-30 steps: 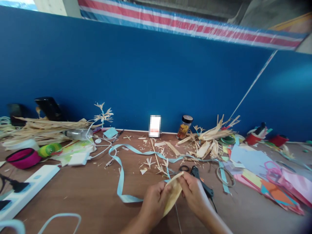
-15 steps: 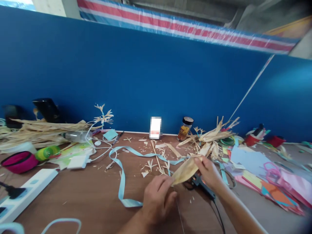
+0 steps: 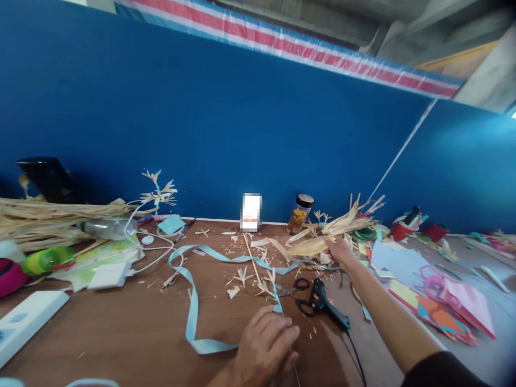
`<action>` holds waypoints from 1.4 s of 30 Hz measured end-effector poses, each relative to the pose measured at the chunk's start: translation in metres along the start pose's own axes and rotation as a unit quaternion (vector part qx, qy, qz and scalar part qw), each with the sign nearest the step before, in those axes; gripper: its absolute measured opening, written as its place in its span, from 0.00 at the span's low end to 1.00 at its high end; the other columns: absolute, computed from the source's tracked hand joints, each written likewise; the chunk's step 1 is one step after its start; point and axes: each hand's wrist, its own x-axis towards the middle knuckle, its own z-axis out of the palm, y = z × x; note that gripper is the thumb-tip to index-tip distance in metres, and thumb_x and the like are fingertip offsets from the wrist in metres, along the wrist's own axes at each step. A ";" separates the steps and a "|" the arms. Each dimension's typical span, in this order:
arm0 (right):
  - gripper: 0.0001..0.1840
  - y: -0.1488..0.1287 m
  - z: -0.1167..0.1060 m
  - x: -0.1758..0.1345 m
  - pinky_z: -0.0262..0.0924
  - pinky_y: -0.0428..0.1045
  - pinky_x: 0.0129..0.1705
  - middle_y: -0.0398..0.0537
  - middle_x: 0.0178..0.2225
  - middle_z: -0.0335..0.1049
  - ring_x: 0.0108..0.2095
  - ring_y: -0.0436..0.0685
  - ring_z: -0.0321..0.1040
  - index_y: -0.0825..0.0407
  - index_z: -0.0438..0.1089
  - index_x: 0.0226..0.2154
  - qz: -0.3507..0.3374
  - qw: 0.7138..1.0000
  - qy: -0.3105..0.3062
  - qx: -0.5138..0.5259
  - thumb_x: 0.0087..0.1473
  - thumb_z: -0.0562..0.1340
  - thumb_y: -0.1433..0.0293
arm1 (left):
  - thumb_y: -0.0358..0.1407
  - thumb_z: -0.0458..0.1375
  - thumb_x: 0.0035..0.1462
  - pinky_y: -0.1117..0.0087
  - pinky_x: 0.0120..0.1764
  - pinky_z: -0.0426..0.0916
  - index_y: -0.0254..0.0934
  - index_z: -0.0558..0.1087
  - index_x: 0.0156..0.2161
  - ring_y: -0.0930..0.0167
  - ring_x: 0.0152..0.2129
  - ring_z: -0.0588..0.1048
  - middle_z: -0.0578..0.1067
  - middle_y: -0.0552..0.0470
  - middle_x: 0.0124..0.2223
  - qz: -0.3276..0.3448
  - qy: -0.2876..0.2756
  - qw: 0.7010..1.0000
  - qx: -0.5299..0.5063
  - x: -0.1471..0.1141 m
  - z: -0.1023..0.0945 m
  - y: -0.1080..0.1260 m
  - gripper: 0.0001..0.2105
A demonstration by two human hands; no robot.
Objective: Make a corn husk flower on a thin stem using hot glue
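My left hand [image 3: 268, 341] is closed around a thin stem wrapped at its top in light blue ribbon, with a pale husk flower [image 3: 268, 282] at its tip. The long light blue ribbon [image 3: 194, 306] loops over the table and runs up to this hand. My right hand [image 3: 339, 251] reaches out to the pile of dried corn husks [image 3: 346, 223], its fingers closed on the right end of a broad corn husk [image 3: 308, 248]. Between the hands lie a black glue gun [image 3: 328, 306] and black-handled scissors [image 3: 304, 306].
A jar [image 3: 300, 214] with a black lid stands near the blue partition [image 3: 201, 123]. Coloured paper [image 3: 397, 258] and a pink bag [image 3: 463, 301] lie on the right. At left are more husks [image 3: 60, 212], a plastic bottle [image 3: 107, 228] and a white power strip [image 3: 32, 320]. Husk scraps litter the middle.
My right hand has carried the corn husk away from the left hand, forward to the husk pile. My left hand has lowered slightly, and the glue gun and scissors are now uncovered.
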 end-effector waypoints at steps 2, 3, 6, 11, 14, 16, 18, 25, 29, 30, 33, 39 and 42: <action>0.21 -0.005 0.001 -0.002 0.58 0.53 0.35 0.61 0.37 0.66 0.39 0.63 0.64 0.59 0.61 0.42 -0.019 0.999 0.034 -0.027 0.46 0.56 0.63 | 0.32 0.53 0.49 0.60 0.47 0.62 0.33 0.66 0.45 0.69 0.37 0.70 0.73 0.44 0.38 -0.015 0.001 1.000 0.002 -0.001 0.001 -0.001 0.15; 0.25 -0.010 0.003 -0.005 0.55 0.55 0.40 0.63 0.43 0.62 0.45 0.66 0.59 0.59 0.59 0.45 -0.042 0.996 0.056 -0.050 0.44 0.58 0.63 | 0.32 0.53 0.49 0.60 0.47 0.62 0.33 0.66 0.44 0.69 0.37 0.70 0.73 0.44 0.37 -0.020 0.003 1.000 0.003 -0.001 0.001 -0.002 0.15; 0.26 -0.033 0.019 -0.020 0.45 0.58 0.48 0.60 0.52 0.52 0.52 0.67 0.49 0.55 0.56 0.49 -0.184 0.964 0.109 -0.160 0.47 0.56 0.64 | 0.32 0.53 0.48 0.61 0.46 0.62 0.33 0.66 0.44 0.69 0.36 0.70 0.73 0.45 0.37 -0.023 0.010 1.000 0.000 -0.001 0.005 -0.002 0.15; 0.14 -0.077 0.079 -0.037 0.47 0.54 0.49 0.54 0.44 0.64 0.48 0.61 0.54 0.53 0.65 0.43 -0.344 0.918 -0.049 -0.188 0.52 0.54 0.70 | 0.33 0.53 0.48 0.62 0.44 0.64 0.33 0.67 0.42 0.70 0.31 0.71 0.74 0.46 0.33 -0.005 0.030 1.000 -0.007 0.003 0.009 -0.001 0.14; 0.11 -0.089 0.112 -0.035 0.55 0.53 0.45 0.53 0.40 0.66 0.44 0.59 0.59 0.53 0.66 0.39 -0.336 0.922 -0.083 -0.174 0.52 0.55 0.69 | 0.32 0.52 0.48 0.64 0.42 0.66 0.33 0.67 0.41 0.71 0.29 0.71 0.74 0.47 0.32 0.002 0.042 0.999 0.001 0.005 0.007 0.000 0.13; 0.13 -0.090 0.123 -0.030 0.59 0.53 0.42 0.51 0.44 0.63 0.41 0.55 0.62 0.52 0.63 0.42 -0.319 0.930 -0.095 -0.155 0.54 0.54 0.67 | 0.32 0.52 0.48 0.64 0.42 0.66 0.33 0.67 0.40 0.72 0.28 0.71 0.74 0.48 0.31 0.002 0.049 0.999 0.007 0.006 0.006 0.001 0.12; 0.12 -0.091 0.123 -0.026 0.60 0.53 0.41 0.50 0.43 0.63 0.40 0.54 0.63 0.54 0.64 0.41 -0.302 0.940 -0.101 -0.121 0.54 0.54 0.68 | 0.31 0.52 0.48 0.65 0.42 0.66 0.33 0.68 0.39 0.73 0.28 0.71 0.74 0.49 0.30 -0.001 0.056 0.998 0.013 0.006 0.007 0.001 0.11; 0.13 -0.106 0.082 -0.010 0.61 0.47 0.30 0.50 0.32 0.70 0.29 0.52 0.66 0.55 0.65 0.34 -0.216 0.966 -0.116 0.082 0.53 0.48 0.67 | 0.27 0.53 0.46 0.63 0.44 0.64 0.34 0.68 0.41 0.72 0.31 0.71 0.74 0.48 0.33 -0.026 0.057 0.998 -0.009 0.004 0.004 0.002 0.14; 0.14 -0.105 0.049 -0.023 0.61 0.44 0.23 0.50 0.27 0.71 0.23 0.50 0.67 0.56 0.63 0.31 -0.168 0.954 -0.165 0.187 0.51 0.50 0.62 | 0.27 0.52 0.49 0.63 0.43 0.65 0.37 0.68 0.41 0.69 0.34 0.71 0.73 0.46 0.36 -0.148 0.038 0.982 -0.108 0.010 -0.006 0.007 0.13; 0.14 -0.102 0.042 -0.031 0.61 0.44 0.23 0.50 0.27 0.72 0.23 0.50 0.67 0.56 0.63 0.30 -0.161 0.949 -0.177 0.207 0.50 0.52 0.61 | 0.29 0.51 0.50 0.64 0.41 0.66 0.37 0.69 0.40 0.69 0.34 0.71 0.73 0.46 0.36 -0.207 0.034 0.965 -0.156 0.013 -0.008 0.009 0.11; 0.12 -0.095 0.025 -0.065 0.62 0.44 0.25 0.49 0.27 0.72 0.25 0.50 0.68 0.54 0.61 0.30 -0.147 0.935 -0.204 0.252 0.49 0.53 0.61 | 0.35 0.50 0.53 0.68 0.36 0.67 0.36 0.69 0.38 0.69 0.33 0.71 0.73 0.46 0.35 -0.421 0.055 0.853 -0.305 0.025 -0.013 0.011 0.09; 0.11 -0.078 0.006 -0.131 0.57 0.43 0.24 0.45 0.24 0.71 0.23 0.49 0.65 0.54 0.62 0.26 -0.185 0.908 -0.264 0.268 0.48 0.56 0.63 | 0.39 0.57 0.47 0.72 0.35 0.67 0.39 0.64 0.45 0.71 0.36 0.70 0.70 0.49 0.42 -0.549 0.197 0.691 -0.426 0.049 -0.018 0.008 0.18; 0.09 -0.068 -0.003 -0.153 0.53 0.42 0.22 0.43 0.21 0.69 0.21 0.48 0.62 0.54 0.64 0.25 -0.238 0.918 -0.250 0.194 0.48 0.56 0.65 | 0.39 0.59 0.44 0.76 0.30 0.66 0.38 0.66 0.41 0.74 0.31 0.70 0.71 0.53 0.36 -0.565 0.252 0.665 -0.419 0.054 -0.023 0.005 0.17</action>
